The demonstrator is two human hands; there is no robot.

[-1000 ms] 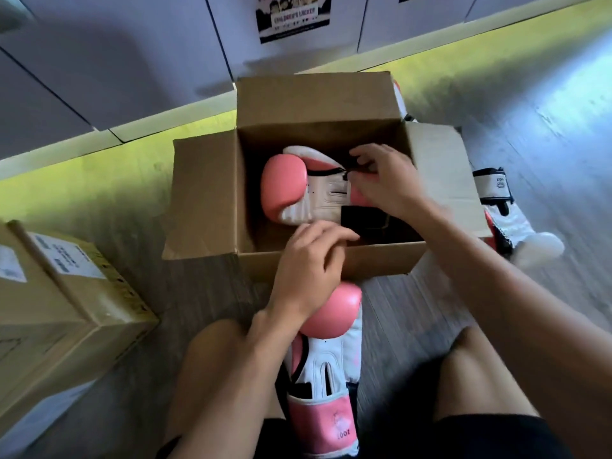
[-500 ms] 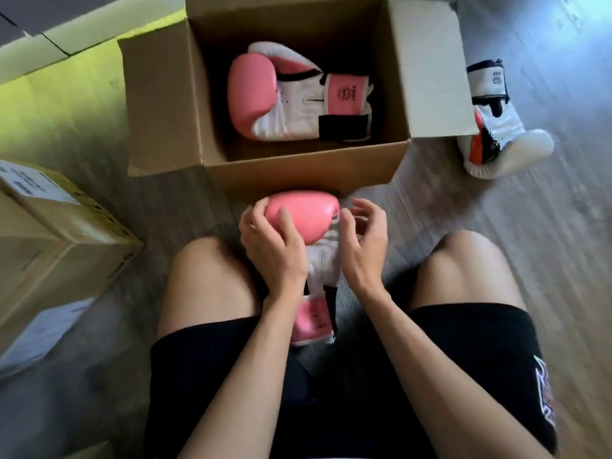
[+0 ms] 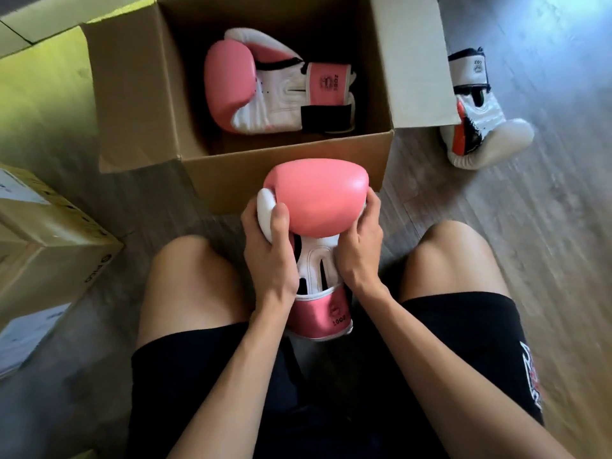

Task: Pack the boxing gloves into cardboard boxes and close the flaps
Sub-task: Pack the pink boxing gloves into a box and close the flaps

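You sit on the wooden floor (image 3: 530,243) with one pink glove (image 3: 318,197) held between your knees, its padded end toward the open cardboard box (image 3: 238,173) just ahead. Your left hand (image 3: 270,260) wraps round the glove's white thumb piece, with your thumb pressed onto the pink padding. Your right hand (image 3: 359,250) curls against the opposite side, fingers closed on the padding's edge and the white palm. Both hands are clamped on the glove, and neither is free. Its pink cuff points back at your lap.

Inside the box, the other pink glove (image 3: 265,84) lies on its side toward the far wall, padded end to the left and cuff to the right. A strip of bare cardboard shows along the near wall. The flaps in view stand open, the right flap (image 3: 414,61) spread outward. A white and orange glove (image 3: 480,130) lies on the floor just beyond that flap, outside the box. Closed cartons (image 3: 49,246) sit at your left.

The step in hand looks to be loading the pair's remaining glove. The next move likely calls for lifting it over the near wall and turning it sideways. It should lie beside its mate, low enough for the flaps to fold flat.
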